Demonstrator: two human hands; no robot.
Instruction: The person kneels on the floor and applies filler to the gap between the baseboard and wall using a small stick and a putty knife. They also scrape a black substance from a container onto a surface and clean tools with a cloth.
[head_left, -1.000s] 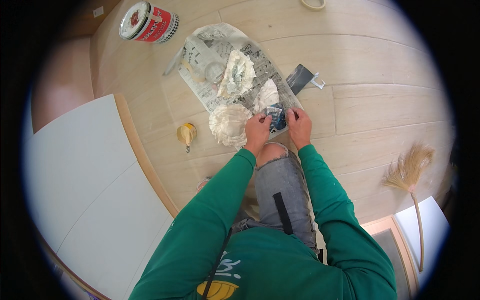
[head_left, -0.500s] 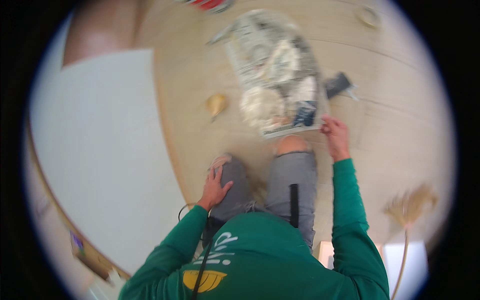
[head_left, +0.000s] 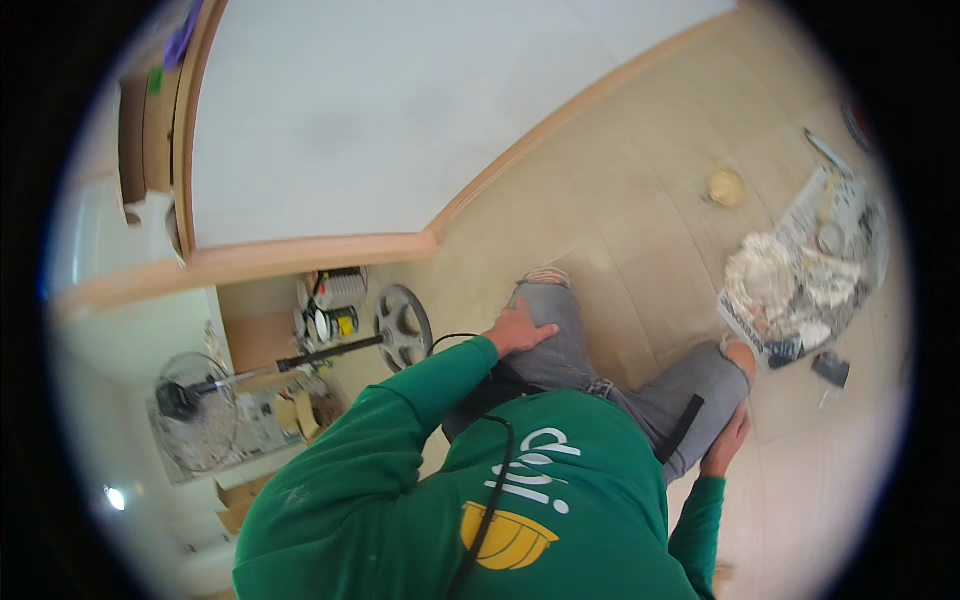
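Note:
My left hand (head_left: 517,330) lies on my left knee over the grey jeans, fingers spread, holding nothing. Against the outer side of my right leg rests my right hand (head_left: 728,440); its fingers look laid along the jeans, partly hidden by the leg. Beyond my right knee, a sheet of newspaper (head_left: 797,228) is spread on the floor. Crumpled whitish material (head_left: 758,275) lies on it, with a dark blue scrap (head_left: 784,352) near its close edge. Just off the paper is a dark grey flat piece (head_left: 831,369). Neither hand touches these.
A yellowish rounded object (head_left: 724,187) sits on the floor left of the newspaper. A large white panel with a wooden edge (head_left: 400,110) stands ahead on the left. At left are a standing fan's round grey base (head_left: 404,325), its wire cage (head_left: 195,410) and a cardboard box (head_left: 300,415).
The view has swung left, so the newspaper now appears at the right and the fan has come into view. My right hand has left the newspaper's corner for my right leg.

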